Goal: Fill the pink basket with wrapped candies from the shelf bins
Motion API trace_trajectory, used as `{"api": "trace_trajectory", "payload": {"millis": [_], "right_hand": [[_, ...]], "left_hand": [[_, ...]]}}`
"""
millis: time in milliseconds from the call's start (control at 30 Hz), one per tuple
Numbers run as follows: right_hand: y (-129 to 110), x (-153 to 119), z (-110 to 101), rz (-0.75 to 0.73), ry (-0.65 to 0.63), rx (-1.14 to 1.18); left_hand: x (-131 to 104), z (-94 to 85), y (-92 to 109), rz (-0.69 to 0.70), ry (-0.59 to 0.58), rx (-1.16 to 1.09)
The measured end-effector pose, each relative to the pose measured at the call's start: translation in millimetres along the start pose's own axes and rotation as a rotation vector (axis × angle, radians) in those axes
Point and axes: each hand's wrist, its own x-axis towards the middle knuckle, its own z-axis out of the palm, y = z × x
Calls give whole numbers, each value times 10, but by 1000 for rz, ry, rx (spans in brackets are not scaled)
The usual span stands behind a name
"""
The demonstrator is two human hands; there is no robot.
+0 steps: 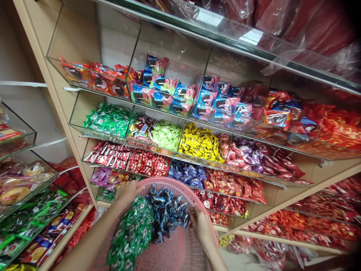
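Observation:
A pink perforated plastic basket (180, 254) is tilted in front of the shelves. My left hand (127, 194) is closed around its far rim on the left side. Inside the basket lie a heap of green-wrapped candies (131, 229) and, to its right, a pile of blue-and-black-wrapped candies (167, 212). My right hand (199, 224) reaches over the right wall into the basket. Its fingers are curled at the edge of the blue-and-black pile, and what they hold, if anything, is hidden.
Clear-fronted shelves ahead hold packs of sandwich cookies (163, 84), green candies (108, 120), yellow candies (200, 145) and dark blue candies (187, 173). A glass shelf edge (225, 35) juts out above. More bins of snacks (31, 222) stand at the left, and red packets (290, 222) at the lower right.

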Motion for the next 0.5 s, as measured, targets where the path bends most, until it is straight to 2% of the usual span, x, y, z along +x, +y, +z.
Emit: {"api": "trace_trajectory", "payload": {"millis": [100, 233, 300, 367, 500], "right_hand": [[-27, 6, -76, 10, -16, -143], [-241, 173, -342, 48, -58, -326], [-378, 339, -462, 30, -72, -350], [-500, 557, -512, -52, -82, -336], [-700, 1090, -368, -221, -108, -325]], "left_hand": [[18, 26, -10, 2, 1, 6], [37, 55, -21, 4, 0, 4], [36, 56, -18, -2, -5, 1], [29, 52, -11, -13, -8, -3], [9, 47, -4, -16, 2, 0]]}}
